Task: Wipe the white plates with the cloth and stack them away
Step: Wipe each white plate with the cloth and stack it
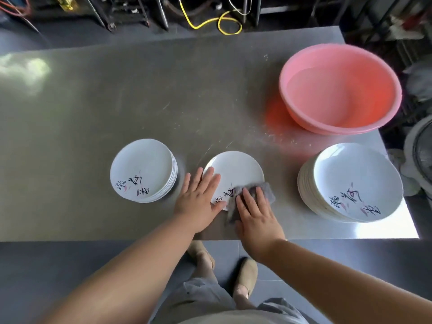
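Observation:
A single white plate (236,170) with black brush lettering lies flat on the steel table near the front edge. My left hand (199,198) rests flat on the plate's left rim, fingers straight. My right hand (256,212) presses a grey cloth (266,189) onto the plate's near right part with straight fingers. A stack of like plates (142,169) stands to the left. A taller stack of plates (353,181) stands to the right.
A big pink plastic basin (339,87) sits at the back right of the table (93,101). Water drops speckle the steel between the basin and the middle plate. Yellow cable (224,22) and metal frames lie beyond the far edge. A fan (423,153) stands off the right side.

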`<state>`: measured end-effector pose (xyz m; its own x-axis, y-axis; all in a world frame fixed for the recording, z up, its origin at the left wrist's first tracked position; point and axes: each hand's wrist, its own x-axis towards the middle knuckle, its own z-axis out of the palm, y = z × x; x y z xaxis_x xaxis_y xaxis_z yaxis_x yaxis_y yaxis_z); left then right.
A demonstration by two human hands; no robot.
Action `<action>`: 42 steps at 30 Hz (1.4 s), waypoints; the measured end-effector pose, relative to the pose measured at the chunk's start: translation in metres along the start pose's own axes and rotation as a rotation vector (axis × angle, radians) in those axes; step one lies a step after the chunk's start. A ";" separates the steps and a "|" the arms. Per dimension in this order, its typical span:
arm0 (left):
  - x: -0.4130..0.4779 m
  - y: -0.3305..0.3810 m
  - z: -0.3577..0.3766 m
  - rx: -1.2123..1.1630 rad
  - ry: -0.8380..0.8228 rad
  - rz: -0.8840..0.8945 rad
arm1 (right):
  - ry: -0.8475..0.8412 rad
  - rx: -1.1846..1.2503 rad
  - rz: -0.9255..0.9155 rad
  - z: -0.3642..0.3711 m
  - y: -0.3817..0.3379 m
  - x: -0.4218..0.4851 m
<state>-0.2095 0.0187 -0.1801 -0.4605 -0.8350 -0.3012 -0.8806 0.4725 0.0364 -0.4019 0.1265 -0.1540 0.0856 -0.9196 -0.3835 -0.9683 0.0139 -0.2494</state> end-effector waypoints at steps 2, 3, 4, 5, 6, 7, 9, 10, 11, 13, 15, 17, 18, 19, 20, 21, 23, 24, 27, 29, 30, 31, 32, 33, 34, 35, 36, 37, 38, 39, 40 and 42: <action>-0.004 0.006 0.003 0.002 -0.002 -0.058 | -0.038 0.033 -0.062 -0.008 0.009 0.006; -0.007 0.009 0.004 -0.008 0.003 -0.089 | -0.043 0.052 -0.074 -0.016 0.018 0.018; -0.010 0.015 0.006 -0.030 0.007 -0.120 | -0.045 0.058 -0.077 -0.024 0.028 0.031; -0.012 0.021 0.007 -0.061 0.011 -0.153 | -0.053 0.038 -0.073 -0.034 0.039 0.042; -0.013 0.027 0.007 -0.093 0.018 -0.189 | -0.058 0.005 -0.073 -0.042 0.047 0.051; -0.014 0.034 0.007 -0.121 0.023 -0.226 | -0.063 -0.025 -0.070 -0.047 0.051 0.057; -0.016 0.045 0.006 -0.160 0.029 -0.298 | -0.061 -0.011 -0.028 -0.045 0.042 0.055; -0.017 0.050 0.006 -0.181 0.025 -0.334 | -0.056 0.011 -0.006 -0.038 0.033 0.047; -0.020 0.055 0.006 -0.206 0.017 -0.372 | -0.052 0.023 -0.009 -0.029 0.023 0.035; -0.025 0.065 0.003 -0.250 -0.017 -0.443 | -0.069 0.020 -0.069 -0.013 0.010 0.011; -0.035 0.075 0.000 -0.299 -0.070 -0.480 | -0.119 0.035 -0.133 -0.010 0.018 0.004; -0.047 0.078 -0.003 -0.296 -0.118 -0.459 | -0.131 0.007 -0.182 -0.019 0.035 0.015; -0.048 0.075 -0.008 -0.270 -0.136 -0.443 | -0.122 -0.009 -0.188 -0.025 0.043 0.025; -0.044 0.068 -0.013 -0.241 -0.128 -0.431 | -0.110 -0.014 -0.185 -0.031 0.049 0.036; -0.036 0.058 -0.019 -0.212 -0.098 -0.411 | -0.097 -0.006 -0.176 -0.038 0.053 0.048; -0.026 0.046 -0.025 -0.179 -0.056 -0.365 | -0.082 0.006 -0.162 -0.044 0.055 0.059; -0.004 0.023 -0.034 -0.076 -0.026 -0.174 | -0.040 -0.007 -0.127 -0.052 0.055 0.075; 0.003 0.014 -0.034 -0.022 -0.046 -0.072 | -0.022 -0.023 -0.108 -0.054 0.053 0.079; 0.004 0.004 -0.019 0.019 -0.069 0.026 | -0.017 -0.007 -0.039 -0.045 0.041 0.071; 0.000 0.006 -0.008 0.044 -0.030 0.000 | 0.008 -0.048 -0.035 -0.029 0.029 0.043; -0.001 0.009 -0.006 0.062 -0.018 -0.016 | -0.007 -0.086 -0.066 -0.021 0.022 0.026; -0.002 0.010 -0.004 0.074 -0.002 -0.031 | -0.034 -0.142 -0.122 -0.014 0.018 0.012; -0.003 0.012 -0.004 0.075 0.014 -0.044 | -0.088 -0.202 -0.176 -0.010 0.018 0.006; -0.004 0.015 -0.003 0.059 0.026 -0.066 | -0.144 -0.233 -0.213 -0.009 0.020 0.007; -0.006 0.018 -0.002 0.034 0.026 -0.101 | -0.182 -0.241 -0.229 -0.013 0.024 0.015; -0.007 0.022 0.000 0.010 0.018 -0.143 | -0.179 -0.250 -0.228 -0.019 0.029 0.028; -0.008 0.026 0.001 -0.014 0.004 -0.180 | -0.150 -0.256 -0.215 -0.026 0.036 0.042; -0.007 0.031 0.002 -0.041 -0.017 -0.197 | -0.126 -0.256 -0.193 -0.033 0.042 0.055; -0.006 0.036 0.003 -0.066 -0.045 -0.184 | -0.114 -0.249 -0.159 -0.040 0.048 0.066; -0.005 0.040 0.004 -0.080 -0.073 -0.148 | -0.102 -0.230 -0.119 -0.044 0.052 0.073; -0.005 0.041 0.006 -0.078 -0.098 -0.103 | -0.086 -0.204 -0.085 -0.044 0.054 0.076; -0.007 0.039 0.008 -0.066 -0.106 -0.047 | -0.067 -0.125 -0.030 -0.036 0.048 0.073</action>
<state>-0.2397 0.0455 -0.1838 -0.4072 -0.8195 -0.4033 -0.9080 0.4110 0.0816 -0.4505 0.0462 -0.1620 0.1260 -0.8906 -0.4371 -0.9865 -0.0658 -0.1503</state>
